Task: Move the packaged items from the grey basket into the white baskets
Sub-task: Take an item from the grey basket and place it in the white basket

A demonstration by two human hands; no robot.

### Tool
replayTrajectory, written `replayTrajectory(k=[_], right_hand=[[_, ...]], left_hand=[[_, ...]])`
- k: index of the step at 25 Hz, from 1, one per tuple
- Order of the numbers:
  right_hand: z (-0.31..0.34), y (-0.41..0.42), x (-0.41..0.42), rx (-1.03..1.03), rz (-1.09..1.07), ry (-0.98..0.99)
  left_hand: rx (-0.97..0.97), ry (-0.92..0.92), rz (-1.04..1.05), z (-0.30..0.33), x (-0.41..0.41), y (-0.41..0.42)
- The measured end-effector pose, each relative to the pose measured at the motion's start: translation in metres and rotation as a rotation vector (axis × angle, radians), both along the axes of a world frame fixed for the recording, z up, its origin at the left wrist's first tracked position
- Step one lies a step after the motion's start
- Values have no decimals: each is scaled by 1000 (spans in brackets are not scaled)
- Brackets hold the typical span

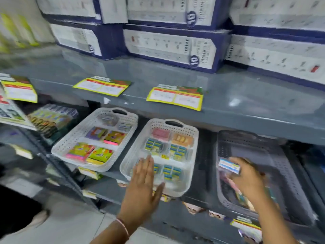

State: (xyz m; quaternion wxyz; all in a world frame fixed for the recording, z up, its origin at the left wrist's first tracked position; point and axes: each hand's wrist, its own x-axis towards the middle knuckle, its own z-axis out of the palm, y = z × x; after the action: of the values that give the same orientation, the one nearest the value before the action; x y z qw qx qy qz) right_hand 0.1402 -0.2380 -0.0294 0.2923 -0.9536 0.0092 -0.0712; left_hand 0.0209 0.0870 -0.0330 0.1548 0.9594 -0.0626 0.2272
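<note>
Shelf (228, 103): three baskets are carried side by side underneath.
Grey basket (290, 173): seen at the right, packets left inside.
White baskets (190, 173) (73, 140): packets are laid in rows.
Left hand (142, 184): fingers spread flat, grip apart, held over the nearer white basket.
Right hand (249, 178): grip clamped on a small blue-and-white packet (229, 166), raised over the grey basket.

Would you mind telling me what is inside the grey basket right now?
The grey basket looks mostly bare at the back. Near its front, a few colourful packets show beneath the right hand, which holds a small white-and-blue packet. The hand and arm hide the rest.
</note>
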Motion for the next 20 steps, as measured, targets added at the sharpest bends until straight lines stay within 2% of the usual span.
replayTrajectory(k=[4,6,8,12,15,20], right_hand=[[28,131,8,198,243,-56],[31,211,20,286,358,-25],[31,283,45,293,374,2],[42,388,92,179,391,-30],[29,428,133,0,337,24],[-6,469,178,-183,223,54]], left_hand=[[18,84,217,-6,2,116],[93,145,215,-14,2,159],[161,193,185,-23,1,196],[255,207,26,-29,1,255],[267,137,-109,-31,0,276],[194,81,-176,-36,3,286]])
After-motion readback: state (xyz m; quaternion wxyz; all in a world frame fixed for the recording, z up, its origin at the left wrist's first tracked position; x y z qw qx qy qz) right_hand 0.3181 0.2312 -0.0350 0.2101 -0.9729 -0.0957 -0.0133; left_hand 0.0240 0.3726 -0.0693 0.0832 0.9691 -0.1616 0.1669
